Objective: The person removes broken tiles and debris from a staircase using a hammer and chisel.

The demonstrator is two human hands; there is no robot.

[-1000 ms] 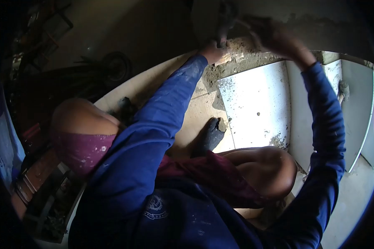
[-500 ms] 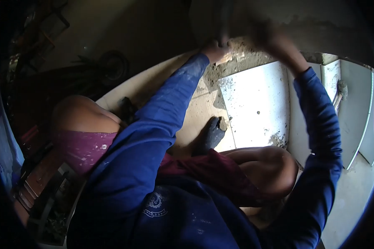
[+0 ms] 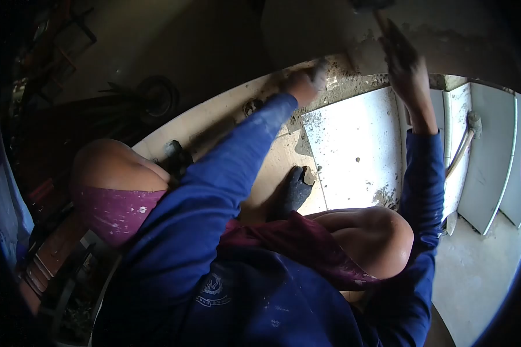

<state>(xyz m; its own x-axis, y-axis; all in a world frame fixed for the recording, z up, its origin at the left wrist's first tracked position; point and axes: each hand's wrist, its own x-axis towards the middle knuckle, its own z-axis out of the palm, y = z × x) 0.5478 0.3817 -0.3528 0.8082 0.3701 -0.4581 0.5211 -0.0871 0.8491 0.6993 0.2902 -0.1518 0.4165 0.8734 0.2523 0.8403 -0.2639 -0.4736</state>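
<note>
My right hand (image 3: 410,72) is raised near the wall and closed around the handle of a hammer (image 3: 382,22), whose dark head is partly cut off by the top edge of the view. My left hand (image 3: 304,88) is low at the wall's foot, closed on a narrow grey chisel-like tool (image 3: 320,70) that is smeared by motion. Around its end lies rough, broken mortar (image 3: 342,78) along the base of the wall. Just below, a large white tile (image 3: 359,144) spotted with dirt lies on the floor.
A mallet (image 3: 474,122) with a pale handle rests against pale tiles (image 3: 492,156) at the right. My dark shoe (image 3: 296,189) is beside the white tile. A potted plant (image 3: 156,95) stands beyond the curved ledge (image 3: 185,115) at the left.
My right hand has moved up and to the right with the hammer, away from the left hand. My left hand has lowered slightly, and its tool has tilted.
</note>
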